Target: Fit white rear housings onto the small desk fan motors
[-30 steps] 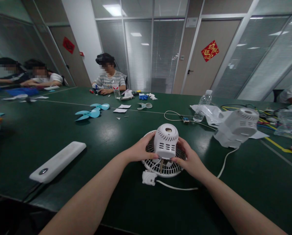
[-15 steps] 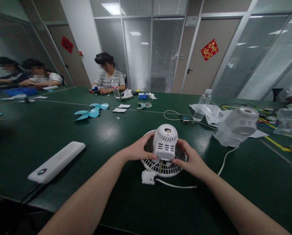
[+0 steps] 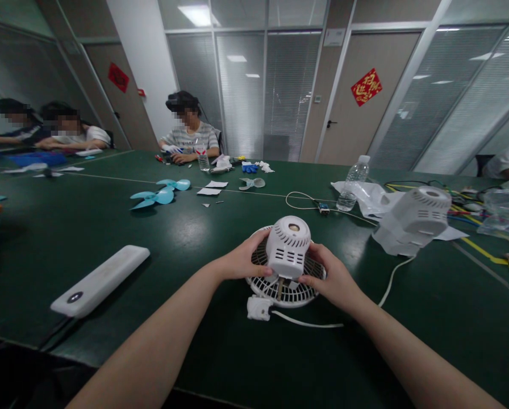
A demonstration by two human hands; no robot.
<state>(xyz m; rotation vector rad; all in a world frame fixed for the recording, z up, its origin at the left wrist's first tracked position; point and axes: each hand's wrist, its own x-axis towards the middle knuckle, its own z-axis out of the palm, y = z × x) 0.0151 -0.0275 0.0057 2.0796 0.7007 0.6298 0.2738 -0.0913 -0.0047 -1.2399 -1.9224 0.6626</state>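
White fan motor housing (image 3: 287,247) atop one round grille (image 3: 285,291).
Gripping it: left hand (image 3: 241,262) and right hand (image 3: 332,278); one spare housing (image 3: 416,218) and one water bottle (image 3: 351,185) on the tabletop (image 3: 109,227).

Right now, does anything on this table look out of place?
Nothing spilled, but parts are scattered: left hand and right hand grip a motor housing on a flat grille, blue blades lie loose far left, another housing lies tipped.

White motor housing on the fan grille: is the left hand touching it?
Touching. The head view shows the left hand with its thumb pressed on the lower front edge of the motor housing, fingers wrapped behind its left side.
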